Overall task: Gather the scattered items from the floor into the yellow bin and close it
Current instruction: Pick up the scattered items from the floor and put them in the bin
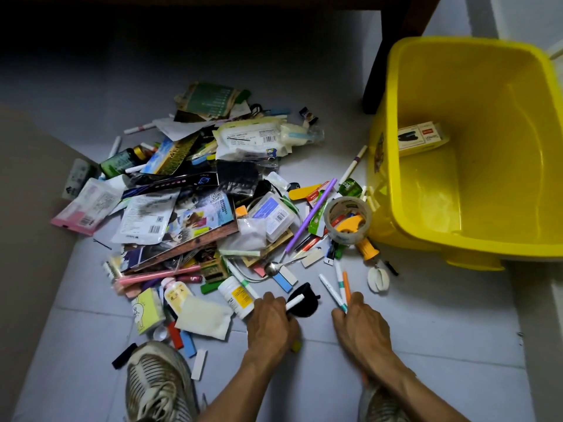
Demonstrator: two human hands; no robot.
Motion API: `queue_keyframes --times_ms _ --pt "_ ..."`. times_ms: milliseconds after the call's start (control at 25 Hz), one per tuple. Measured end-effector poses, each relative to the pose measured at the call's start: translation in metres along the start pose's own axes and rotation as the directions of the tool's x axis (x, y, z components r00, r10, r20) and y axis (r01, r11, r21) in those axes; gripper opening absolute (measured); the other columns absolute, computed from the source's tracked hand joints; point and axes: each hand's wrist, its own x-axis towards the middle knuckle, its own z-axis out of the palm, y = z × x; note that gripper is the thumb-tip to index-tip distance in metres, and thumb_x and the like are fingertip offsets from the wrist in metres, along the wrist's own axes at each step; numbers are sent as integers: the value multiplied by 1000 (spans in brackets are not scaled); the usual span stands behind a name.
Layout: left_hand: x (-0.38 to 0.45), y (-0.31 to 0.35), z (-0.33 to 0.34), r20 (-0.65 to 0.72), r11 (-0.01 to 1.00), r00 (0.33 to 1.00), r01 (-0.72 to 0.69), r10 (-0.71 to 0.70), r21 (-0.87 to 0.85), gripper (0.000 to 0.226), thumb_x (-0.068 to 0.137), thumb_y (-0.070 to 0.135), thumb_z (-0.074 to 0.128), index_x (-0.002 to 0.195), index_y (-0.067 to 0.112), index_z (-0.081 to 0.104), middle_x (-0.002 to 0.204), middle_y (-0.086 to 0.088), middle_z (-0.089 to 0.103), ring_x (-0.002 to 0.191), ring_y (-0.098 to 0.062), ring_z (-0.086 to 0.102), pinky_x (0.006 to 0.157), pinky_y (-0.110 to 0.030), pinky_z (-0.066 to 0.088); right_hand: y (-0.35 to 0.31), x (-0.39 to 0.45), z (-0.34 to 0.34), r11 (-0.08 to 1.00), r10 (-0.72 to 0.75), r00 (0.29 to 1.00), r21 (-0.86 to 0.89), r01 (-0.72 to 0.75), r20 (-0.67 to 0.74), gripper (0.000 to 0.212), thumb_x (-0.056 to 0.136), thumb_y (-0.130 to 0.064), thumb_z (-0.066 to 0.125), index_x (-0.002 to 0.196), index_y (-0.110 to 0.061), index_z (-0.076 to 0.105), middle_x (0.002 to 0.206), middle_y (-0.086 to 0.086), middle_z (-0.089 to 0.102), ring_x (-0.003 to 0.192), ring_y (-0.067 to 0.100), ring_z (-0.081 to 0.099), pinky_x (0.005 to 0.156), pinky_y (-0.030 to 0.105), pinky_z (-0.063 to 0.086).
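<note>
The open yellow bin (475,239) stands on the floor at the right, with one small white box (422,138) inside. A wide pile of scattered items (195,190) covers the floor left of it: packets, cards, pens, bottles. Low in the middle, my left hand (271,324) grips a white marker (295,301) beside a white pill bottle (237,295) and a black pouch (306,303). My right hand (361,322) holds several thin markers (341,287), white, teal and orange, fanned upward.
A tape roll (347,219) with an orange cutter lies against the bin's left wall. A dark furniture leg (376,71) stands behind the bin. My two shoes (155,388) are at the bottom edge. A beige wall (27,208) borders the left.
</note>
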Motion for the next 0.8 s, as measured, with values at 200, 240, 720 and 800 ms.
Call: queue_keyframes --times_ms 200,240,720,800 --pt "-2 -3 -8 -141 999 989 -41 38 -19 13 86 32 54 90 20 58 101 1 52 103 -20 45 68 -32 39 6 -6 -11 956 -103 994 272 109 -34 18 98 -29 45 113 -22 38 75 -1 50 59 18 47 45 23 29" --pt "-1 -2 -12 -166 998 985 -59 52 -37 9 85 28 57 87 20 58 102 0 50 101 -21 47 67 -32 38 2 -5 -16 935 -141 988 321 154 -65 15 97 -25 48 106 -25 37 72 -2 46 57 19 46 43 23 30" --pt "29 21 -27 17 983 988 -155 154 94 50 92 24 46 141 24 33 138 -12 31 96 -36 62 76 -43 49 -44 68 -38 786 -530 839 -300 540 122 62 92 -13 50 148 -28 27 149 8 27 119 35 49 82 40 47" --pt "26 20 -23 39 981 987 -160 157 108 51 87 28 51 136 23 36 138 -13 28 91 -36 62 73 -41 49 -40 63 -28 791 -487 858 -334 513 166 62 95 -14 47 148 -28 21 146 9 24 115 34 50 74 40 43"
